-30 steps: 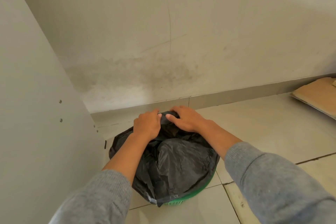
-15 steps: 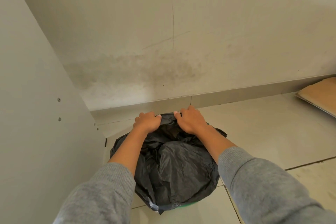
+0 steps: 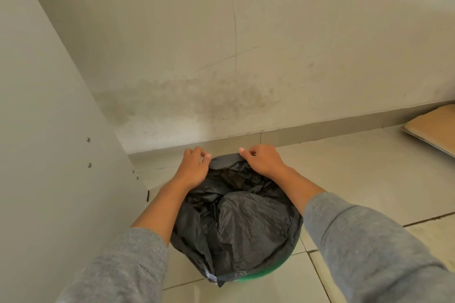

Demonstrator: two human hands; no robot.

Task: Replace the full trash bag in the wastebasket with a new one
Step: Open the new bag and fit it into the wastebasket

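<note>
Black trash bag (image 3: 246, 224) lies crumpled and draped over a green wastebasket (image 3: 267, 270), which stands on a pale tiled floor (image 3: 357, 179) close to a wall. Only a thin curved strip of the wastebasket's green rim shows, at the near right edge under the plastic; the bag covers the rest. The bag's middle is bunched into loose folds inside the opening.

Both of the person's arms reach forward over the bag, in grey sleeves pushed partway up the forearms. The left hand (image 3: 194, 167) and the right hand (image 3: 262, 161) sit at the far edge of the bag, near the wall, a short gap between them. Each hand's grip is closed, fingers curled, pinching the bag's far edge, with the plastic stretched between them.

The wall (image 3: 246, 56) behind is off-white with a darker stained patch low down. A pale cabinet panel (image 3: 49, 155) with small screws stands at the left. A flat piece of brown cardboard (image 3: 435, 128) lies on the floor at the far right.
</note>
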